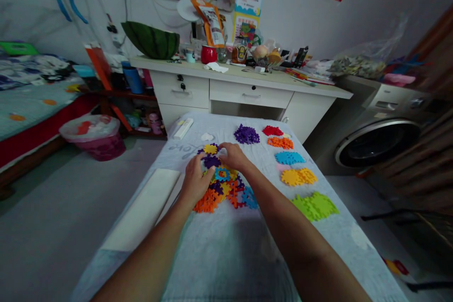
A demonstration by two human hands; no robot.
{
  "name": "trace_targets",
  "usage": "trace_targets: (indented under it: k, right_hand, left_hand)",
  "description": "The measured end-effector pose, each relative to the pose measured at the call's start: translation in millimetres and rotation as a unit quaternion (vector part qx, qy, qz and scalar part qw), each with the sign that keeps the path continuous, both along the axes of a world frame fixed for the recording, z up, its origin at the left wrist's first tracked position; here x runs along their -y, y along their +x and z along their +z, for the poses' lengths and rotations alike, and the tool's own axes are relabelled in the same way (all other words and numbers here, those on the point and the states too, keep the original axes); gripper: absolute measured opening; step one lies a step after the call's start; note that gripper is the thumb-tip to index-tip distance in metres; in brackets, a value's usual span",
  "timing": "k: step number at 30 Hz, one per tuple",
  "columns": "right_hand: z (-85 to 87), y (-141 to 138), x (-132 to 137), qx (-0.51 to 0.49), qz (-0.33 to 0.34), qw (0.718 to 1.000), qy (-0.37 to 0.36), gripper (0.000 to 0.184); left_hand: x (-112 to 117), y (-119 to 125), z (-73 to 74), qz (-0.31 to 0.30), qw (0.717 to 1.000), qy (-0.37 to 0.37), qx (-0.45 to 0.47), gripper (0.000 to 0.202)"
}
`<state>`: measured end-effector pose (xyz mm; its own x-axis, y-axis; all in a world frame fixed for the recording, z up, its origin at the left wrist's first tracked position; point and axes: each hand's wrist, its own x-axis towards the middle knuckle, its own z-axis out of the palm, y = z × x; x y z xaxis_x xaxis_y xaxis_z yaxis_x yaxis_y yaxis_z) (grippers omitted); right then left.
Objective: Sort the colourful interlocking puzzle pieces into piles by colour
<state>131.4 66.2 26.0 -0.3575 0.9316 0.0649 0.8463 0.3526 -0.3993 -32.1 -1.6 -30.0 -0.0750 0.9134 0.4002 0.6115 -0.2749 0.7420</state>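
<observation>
A mixed heap of toothed plastic building pieces [218, 189] in orange, yellow, purple, red and blue lies on the cloth-covered table. At its far end is a yellow gear-shaped piece [210, 149] with purple pieces around it. My left hand [197, 180] is curled at the left side of these purple pieces, thumb towards the heap. My right hand [234, 155] is bent over their right side, its fingertips close together at a purple edge. A purple piece [211, 162] shows between the hands. The exact finger contact is partly hidden.
Sorted piles stand on the right: purple [247, 134], red [272, 130], orange [280, 143], blue [289, 157], yellow [299, 177] and green [315, 206]. A white folded board [145, 207] and a white remote-like object [183, 129] lie left. Behind stands a cluttered white desk [184, 94].
</observation>
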Motion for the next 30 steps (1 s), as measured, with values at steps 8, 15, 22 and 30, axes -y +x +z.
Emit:
trace_targets:
  k: [8,15,22,30]
  right_hand:
    - [-9.5,-41.9,-44.5,0.036,0.006,0.997,-0.073,0.065]
    - [-6.3,-36.6,-40.5,0.062,0.074,0.992,-0.081,0.047]
    - [3.8,-6.7,-26.7,-0.084,0.098,0.982,-0.138,0.05]
    - [1.2,23.1,-18.6,-0.315,0.014,0.921,-0.228,0.045]
  left_hand:
    - [-2.8,-0.2,-4.4,0.01,0.998,-0.051,0.038,0.063]
    - [-0.6,2.6,0.1,-0.039,0.997,-0.063,-0.016,0.067]
    - [5.6,5.4,10.3,-0.066,0.995,-0.064,-0.041,0.058]
    - [8.1,7.4,9.9,-0.093,0.994,-0.037,-0.042,0.053]
